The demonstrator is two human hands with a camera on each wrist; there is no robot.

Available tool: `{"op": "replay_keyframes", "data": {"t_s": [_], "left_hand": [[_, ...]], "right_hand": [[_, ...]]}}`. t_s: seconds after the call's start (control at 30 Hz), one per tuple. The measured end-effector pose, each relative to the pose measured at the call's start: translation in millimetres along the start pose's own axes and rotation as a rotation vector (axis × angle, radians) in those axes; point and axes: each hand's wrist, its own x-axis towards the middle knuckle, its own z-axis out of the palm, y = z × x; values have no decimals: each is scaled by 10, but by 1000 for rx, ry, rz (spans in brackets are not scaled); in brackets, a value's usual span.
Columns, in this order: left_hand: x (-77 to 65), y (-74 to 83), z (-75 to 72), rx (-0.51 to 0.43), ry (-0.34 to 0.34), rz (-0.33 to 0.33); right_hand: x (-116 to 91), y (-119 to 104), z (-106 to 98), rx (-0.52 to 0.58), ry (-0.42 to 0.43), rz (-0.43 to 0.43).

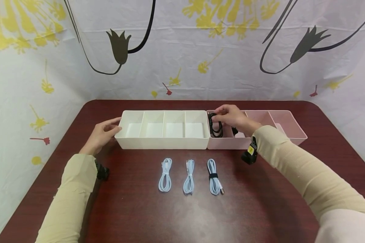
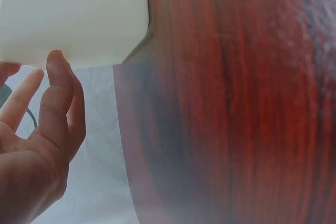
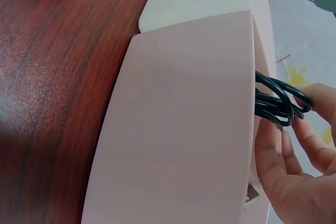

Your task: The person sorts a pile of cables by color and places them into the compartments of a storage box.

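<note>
In the head view my right hand (image 1: 232, 117) pinches a coiled black cable (image 1: 216, 130) at the leftmost compartment of a pink divided box (image 1: 228, 144). Seen from the right wrist, the black loops (image 3: 283, 100) stick up past the rim, with thumb and fingertips on them. My left hand (image 1: 101, 135) rests its fingertips against the left end of a white divided box (image 1: 162, 143), fingers loosely extended. The left wrist view shows those fingertips at the white end wall (image 2: 79, 19). Both boxes stand end to end; the white one's four compartments show bare bottoms.
In front of the boxes lie three light-blue coiled cables: left (image 1: 165, 175), middle (image 1: 189, 177) and right (image 1: 213, 177), the last bound with a black strap. A small black item (image 1: 235, 131) sits in the pink box beside a divider. The dark red table (image 1: 134, 209) meets a patterned cloth behind.
</note>
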Motion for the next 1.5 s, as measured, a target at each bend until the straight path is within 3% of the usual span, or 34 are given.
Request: {"op": "replay_keyframes", "data": {"t_s": [0.43,0.83,1.5], "left_hand": [[6,-1,3,-7,-2,-12],[18,11,0,-17,-7,-13],[11,16,2,-19,-4,-30]], "right_hand": [[44,27,85,10,10,-41],[65,54,125,57,1,-25],[28,44,96,69,4,-45]]}}
